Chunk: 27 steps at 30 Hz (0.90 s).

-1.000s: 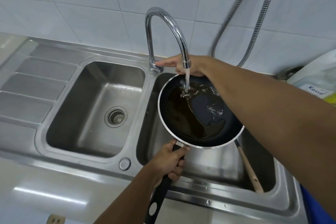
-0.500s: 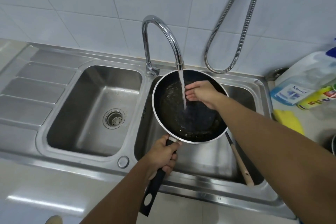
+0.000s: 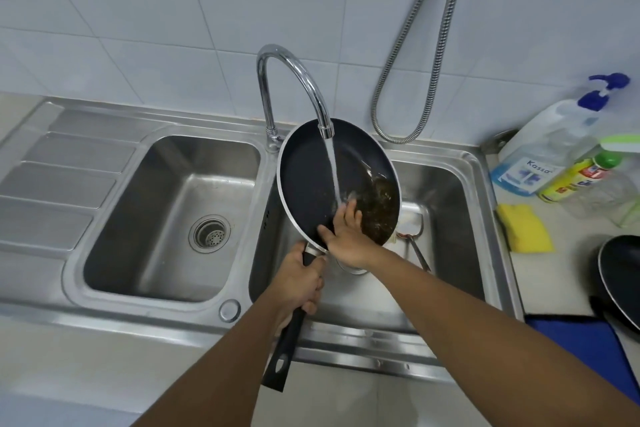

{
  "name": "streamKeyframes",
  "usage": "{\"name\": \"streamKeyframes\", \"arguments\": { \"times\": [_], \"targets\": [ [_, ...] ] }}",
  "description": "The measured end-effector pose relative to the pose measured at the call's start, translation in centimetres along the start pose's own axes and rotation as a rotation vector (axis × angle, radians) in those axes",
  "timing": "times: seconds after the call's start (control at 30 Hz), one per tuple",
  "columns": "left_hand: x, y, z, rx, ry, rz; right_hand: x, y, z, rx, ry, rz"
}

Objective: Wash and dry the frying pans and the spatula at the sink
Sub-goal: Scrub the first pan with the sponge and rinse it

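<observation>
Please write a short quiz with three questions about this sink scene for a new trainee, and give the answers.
1. True or false: the left hand grips the handle of the frying pan.
2. Where does the water from the tap land? A: in the left basin. B: in the frying pan. C: on the yellow sponge.
3. How many frying pans are in view?

Key: 1 true. 2 B. 3 two; the second pan lies on the counter at the right edge.
</observation>
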State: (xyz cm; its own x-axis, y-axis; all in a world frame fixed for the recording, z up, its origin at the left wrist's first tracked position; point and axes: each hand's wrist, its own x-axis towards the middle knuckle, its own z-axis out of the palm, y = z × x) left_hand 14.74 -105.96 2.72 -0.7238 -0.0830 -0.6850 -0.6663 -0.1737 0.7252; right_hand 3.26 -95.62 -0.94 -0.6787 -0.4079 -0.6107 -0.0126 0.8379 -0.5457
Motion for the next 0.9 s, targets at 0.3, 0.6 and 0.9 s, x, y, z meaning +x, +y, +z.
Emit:
{"name": "streamKeyframes", "arguments": {
  "times": [0.3,0.6,0.9],
  "targets": [
    [-1.1,-0.3,0.1,0.007,-0.040,-0.019,2.2,2.2,-3.7,-0.071,0.172,0.077],
    [-0.5,0.4,1.4,-0.019,-0.057,-0.019,0.6,-0.2,-2.7,-0.191,0.107,-0.320],
    [-0.4,-0.2,1.3,-0.006,-0.052,-0.057,-0.1,6.1,-4.7,-0.355,0.044,-0.143]
  ]
}}
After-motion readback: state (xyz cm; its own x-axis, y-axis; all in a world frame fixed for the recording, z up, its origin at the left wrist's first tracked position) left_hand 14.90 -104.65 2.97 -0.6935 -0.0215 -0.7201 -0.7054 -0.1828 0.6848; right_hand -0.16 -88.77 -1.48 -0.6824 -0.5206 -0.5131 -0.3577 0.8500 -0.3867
